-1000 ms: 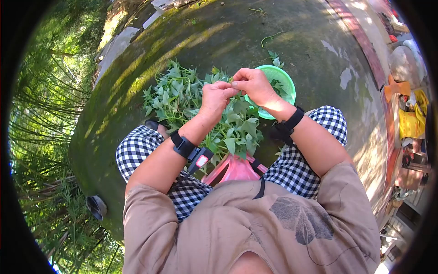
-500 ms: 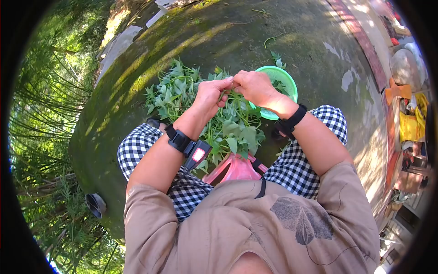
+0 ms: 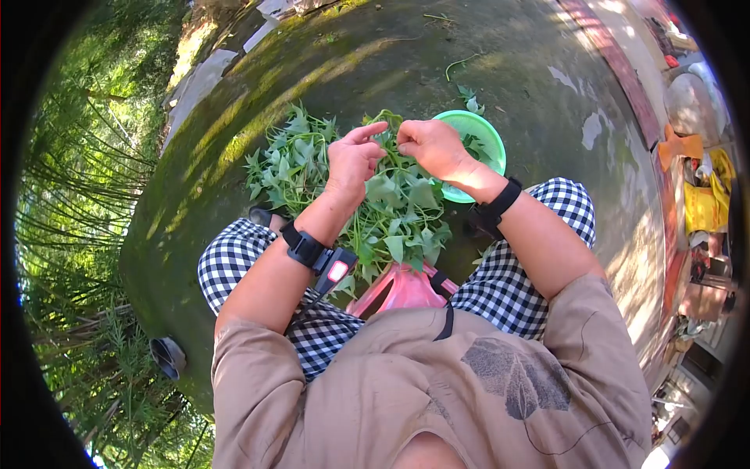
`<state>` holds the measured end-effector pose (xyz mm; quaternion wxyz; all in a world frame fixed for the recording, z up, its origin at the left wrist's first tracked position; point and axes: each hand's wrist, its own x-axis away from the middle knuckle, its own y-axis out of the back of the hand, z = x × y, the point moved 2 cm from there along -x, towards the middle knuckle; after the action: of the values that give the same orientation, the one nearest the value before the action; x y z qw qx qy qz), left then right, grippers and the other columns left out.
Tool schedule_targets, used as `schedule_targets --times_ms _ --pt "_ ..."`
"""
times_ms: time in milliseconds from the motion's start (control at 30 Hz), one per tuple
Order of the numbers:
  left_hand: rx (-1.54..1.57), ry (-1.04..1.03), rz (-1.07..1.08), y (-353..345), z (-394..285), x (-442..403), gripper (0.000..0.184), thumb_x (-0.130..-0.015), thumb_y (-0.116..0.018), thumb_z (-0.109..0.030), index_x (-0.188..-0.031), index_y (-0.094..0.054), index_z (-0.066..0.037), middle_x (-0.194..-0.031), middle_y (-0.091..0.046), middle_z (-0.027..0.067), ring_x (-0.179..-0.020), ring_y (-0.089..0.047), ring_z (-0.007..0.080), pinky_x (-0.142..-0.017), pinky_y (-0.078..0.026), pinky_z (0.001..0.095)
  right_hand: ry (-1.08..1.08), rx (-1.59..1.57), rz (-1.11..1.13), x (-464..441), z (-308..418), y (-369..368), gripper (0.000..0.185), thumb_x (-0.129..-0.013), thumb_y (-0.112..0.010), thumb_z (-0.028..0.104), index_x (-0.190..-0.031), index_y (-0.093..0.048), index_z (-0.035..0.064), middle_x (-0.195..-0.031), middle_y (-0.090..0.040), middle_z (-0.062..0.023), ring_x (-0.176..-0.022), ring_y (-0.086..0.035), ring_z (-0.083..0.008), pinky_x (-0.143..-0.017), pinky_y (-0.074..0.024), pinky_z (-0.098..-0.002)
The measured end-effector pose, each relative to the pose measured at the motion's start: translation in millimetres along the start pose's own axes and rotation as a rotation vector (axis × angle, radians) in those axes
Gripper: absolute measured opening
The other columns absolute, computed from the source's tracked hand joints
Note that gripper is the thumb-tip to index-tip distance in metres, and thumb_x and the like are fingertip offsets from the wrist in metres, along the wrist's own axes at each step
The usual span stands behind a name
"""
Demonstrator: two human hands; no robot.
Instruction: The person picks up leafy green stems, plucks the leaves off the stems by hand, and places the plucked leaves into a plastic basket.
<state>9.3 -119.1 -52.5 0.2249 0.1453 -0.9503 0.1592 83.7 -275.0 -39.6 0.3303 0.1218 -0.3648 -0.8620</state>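
Note:
A heap of green leafy stems (image 3: 293, 160) lies on the ground between my knees. Above it is my left hand (image 3: 355, 160), its index finger stretched out and apart from the thumb side, with nothing visible held. Close to its right, my right hand (image 3: 437, 147) is pinched together over the leaves; what sits between its fingertips is too small to make out. Partly behind my right wrist stands a round green basket (image 3: 494, 139) with some leaves in it. A pink plastic bag (image 3: 402, 289) lies at the near side of the heap.
Loose leaves (image 3: 471, 100) and a thin stem (image 3: 451, 69) lie on the ground beyond the basket. At the far left, a dark round container (image 3: 166, 357) rests near the bushes. Yellow bags (image 3: 705, 207) and other items line the right edge.
My hands, touching at the fingertips before, have moved apart. The left hand has shifted left and its index finger has stretched out.

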Motion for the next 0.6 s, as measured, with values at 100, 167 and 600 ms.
schedule_targets --times_ms 100,167,600 --pt "-0.237 -0.129 0.044 -1 7 -2 0.03 -0.079 -0.066 0.0 -0.109 -0.07 -0.004 -0.068 -0.053 -0.0072 -0.052 -0.039 0.0019 -0.045 -0.029 0.02 -0.021 0.019 0.037 1 2 1 0.016 -0.08 -0.064 0.022 -0.087 -0.066 0.0076 -0.08 -0.067 -0.0146 -0.08 -0.064 -0.0357 -0.068 -0.0483 -0.046" --pt "-0.302 -0.226 0.025 -1 18 -6 0.015 -0.082 -0.068 -0.005 -0.096 -0.072 -0.003 -0.063 -0.053 -0.0069 -0.053 -0.041 0.0021 -0.046 -0.03 0.0201 -0.021 -0.004 0.057 1 2 0 0.017 -0.08 -0.065 0.023 -0.087 -0.066 0.0072 -0.08 -0.067 -0.0148 -0.08 -0.064 -0.036 -0.068 -0.0482 -0.0457" --pt "-0.316 -0.251 -0.009 4 34 -13 0.006 -0.08 -0.062 -0.007 -0.079 -0.064 -0.002 -0.061 -0.051 -0.0045 -0.05 -0.041 0.004 -0.045 -0.03 0.0208 -0.218 -0.8 -0.088 3 4 2 0.007 -0.087 -0.064 0.011 -0.087 -0.063 0.0035 -0.072 -0.061 0.0004 -0.062 -0.057 -0.0081 -0.056 -0.0431 -0.0238"
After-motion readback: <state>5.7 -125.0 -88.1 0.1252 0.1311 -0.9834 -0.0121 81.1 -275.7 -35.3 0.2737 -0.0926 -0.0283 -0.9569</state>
